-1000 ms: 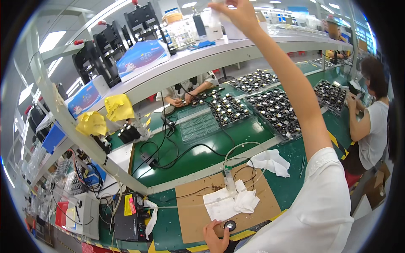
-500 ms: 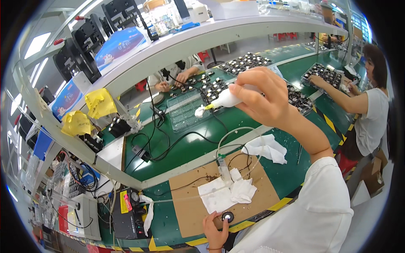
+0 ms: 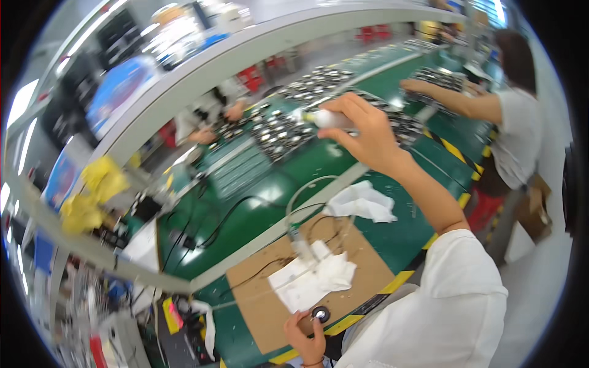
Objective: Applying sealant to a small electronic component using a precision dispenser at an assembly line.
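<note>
Raised in front of me, my right hand (image 3: 371,132) pinches a small white squeeze bottle (image 3: 332,119). Its yellowish tip points left, and the white wad seen there earlier is blurred against the parts behind. My left hand (image 3: 305,338) is low, at the front edge of a brown board (image 3: 253,319). Between its thumb and fingers is a small round black part (image 3: 320,314) with a pale centre. White tissues (image 3: 300,285) lie on the board just beyond that hand, with a clear syringe-like tube (image 3: 300,242) resting against them.
A white shelf beam (image 3: 227,55) crosses above the green bench. Beyond lie trays of small black parts (image 3: 279,135) and a clear plastic tray (image 3: 239,172). A black control box (image 3: 178,334) stands left. Co-workers sit across and at right, one in a white shirt (image 3: 515,132).
The whole view has shifted and tilted, with blur. Relative to the bench, my right hand has moved a little farther out, the bottle now more level. My left hand keeps the round part.
</note>
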Tool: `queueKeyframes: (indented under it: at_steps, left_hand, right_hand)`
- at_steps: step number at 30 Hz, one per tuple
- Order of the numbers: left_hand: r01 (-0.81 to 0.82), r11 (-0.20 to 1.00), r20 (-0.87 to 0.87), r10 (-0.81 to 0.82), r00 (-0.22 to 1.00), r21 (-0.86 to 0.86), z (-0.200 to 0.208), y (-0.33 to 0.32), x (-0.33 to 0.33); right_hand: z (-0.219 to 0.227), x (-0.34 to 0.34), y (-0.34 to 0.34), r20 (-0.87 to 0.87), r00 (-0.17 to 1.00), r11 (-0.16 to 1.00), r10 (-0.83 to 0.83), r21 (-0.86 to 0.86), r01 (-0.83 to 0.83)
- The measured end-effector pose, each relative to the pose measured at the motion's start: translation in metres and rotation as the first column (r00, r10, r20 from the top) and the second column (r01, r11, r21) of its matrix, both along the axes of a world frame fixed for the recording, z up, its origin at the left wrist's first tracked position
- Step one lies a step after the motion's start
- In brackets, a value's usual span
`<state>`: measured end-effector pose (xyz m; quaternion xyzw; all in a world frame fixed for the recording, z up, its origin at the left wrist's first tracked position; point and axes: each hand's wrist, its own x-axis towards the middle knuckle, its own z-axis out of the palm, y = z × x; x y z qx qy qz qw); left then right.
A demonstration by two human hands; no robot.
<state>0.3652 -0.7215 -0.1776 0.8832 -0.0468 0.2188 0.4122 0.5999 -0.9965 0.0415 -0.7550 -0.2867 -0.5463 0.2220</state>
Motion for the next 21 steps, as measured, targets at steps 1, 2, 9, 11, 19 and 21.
queueKeyframes:
  at_steps: [1, 2, 9, 11, 19, 21]
  left_hand:
    - [-0.035, 0.999, 0.018, 0.035, 0.999, 0.015, -0.004, 0.002, -0.002]
    - [-0.092, 0.995, 0.034, 0.093, 0.995, -0.032, -0.013, 0.007, -0.006]
    - [-0.111, 0.962, -0.318, 0.027, 0.948, -0.249, 0.005, 0.005, -0.017]
    - [-0.114, 0.976, -0.235, 0.069, 0.970, -0.183, 0.014, -0.005, -0.014]
    - [0.014, 0.984, -0.127, -0.038, 0.991, -0.180, 0.016, -0.007, 0.001]
    - [0.021, 0.994, -0.099, -0.032, 0.995, -0.110, 0.031, -0.020, 0.009]
  right_hand:
    - [-0.017, 0.010, -0.020, -0.165, 0.986, 0.989, -0.010, 0.143, 0.034]
    - [-0.039, 0.023, -0.044, -0.302, 0.953, 0.963, -0.017, 0.252, 0.097]
    - [-0.189, 0.044, -0.285, -0.483, 0.866, 0.700, -0.132, 0.573, 0.426]
    - [-0.209, 0.031, -0.310, -0.442, 0.897, 0.628, -0.007, 0.696, 0.348]
    - [-0.223, 0.011, -0.329, -0.405, 0.905, 0.586, -0.130, 0.705, 0.400]
    - [-0.224, 0.007, -0.334, -0.418, 0.889, 0.604, -0.188, 0.664, 0.440]
